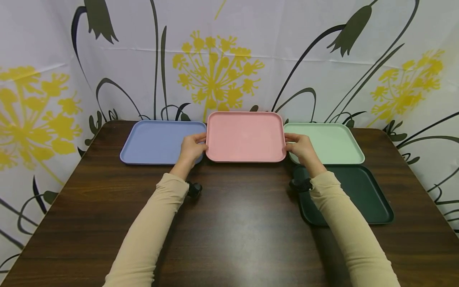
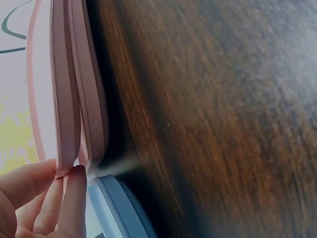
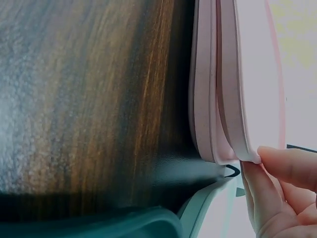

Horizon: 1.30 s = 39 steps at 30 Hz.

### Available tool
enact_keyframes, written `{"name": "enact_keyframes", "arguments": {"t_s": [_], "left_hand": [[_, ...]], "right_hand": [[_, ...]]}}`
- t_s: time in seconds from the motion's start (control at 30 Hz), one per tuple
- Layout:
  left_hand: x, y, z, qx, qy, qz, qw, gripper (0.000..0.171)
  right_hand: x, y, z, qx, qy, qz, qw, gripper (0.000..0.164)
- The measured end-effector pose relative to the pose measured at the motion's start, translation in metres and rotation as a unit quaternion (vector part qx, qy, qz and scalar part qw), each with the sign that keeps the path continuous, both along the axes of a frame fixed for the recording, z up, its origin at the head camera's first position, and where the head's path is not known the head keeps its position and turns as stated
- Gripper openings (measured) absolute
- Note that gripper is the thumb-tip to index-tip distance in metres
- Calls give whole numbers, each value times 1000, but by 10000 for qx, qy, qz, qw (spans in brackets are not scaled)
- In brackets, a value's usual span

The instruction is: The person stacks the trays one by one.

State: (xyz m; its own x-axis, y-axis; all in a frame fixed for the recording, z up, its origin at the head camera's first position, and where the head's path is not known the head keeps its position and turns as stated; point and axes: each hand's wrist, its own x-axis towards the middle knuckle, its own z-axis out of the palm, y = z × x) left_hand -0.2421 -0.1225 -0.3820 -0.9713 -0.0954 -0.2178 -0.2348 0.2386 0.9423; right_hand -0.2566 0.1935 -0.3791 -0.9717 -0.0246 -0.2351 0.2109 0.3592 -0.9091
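Observation:
Both hands hold a pink tray (image 1: pixel 245 137) level at the far middle of the table. At its left end my left hand (image 1: pixel 192 149) pinches the rim between thumb and fingers. The right hand (image 1: pixel 302 150) grips the opposite end likewise. In the wrist views a second pink tray (image 2: pixel 91 94) lies directly below the held one, with a narrow gap between their rims; from the head view it is hidden. A blue tray (image 1: pixel 157 142) sits left of the pink ones, partly behind my left hand. To the right lies a light green tray (image 1: pixel 333 145), partly covered by the right hand.
A dark green tray (image 1: pixel 358 195) rests in front of the light green one, partly under my right forearm. The brown wooden table (image 1: pixel 233 223) ends at a white curtain (image 1: pixel 136 56) printed with yellow and grey plants. Each wrist wears a small black camera (image 1: pixel 194 189).

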Motion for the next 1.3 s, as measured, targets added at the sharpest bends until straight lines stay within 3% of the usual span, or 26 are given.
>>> {"name": "enact_keyframes", "arguments": {"t_s": [0.27, 0.63, 1.0, 1.3], "left_hand": [[2, -1, 2, -13, -230, -118, 9997, 51], [2, 2, -1, 36, -140, -64, 9999, 52], [3, 7, -1, -507, 42, -103, 9986, 45], [5, 9, -1, -1534, 350, -52, 9875, 47]], "right_hand": [[-2, -2, -2, 276, -1, 126, 9995, 56], [-5, -4, -5, 291, 27, 187, 9994, 55], [-6, -1, -4, 558, -66, 202, 9982, 54], [-4, -1, -5, 543, -118, 143, 9984, 55]]}}
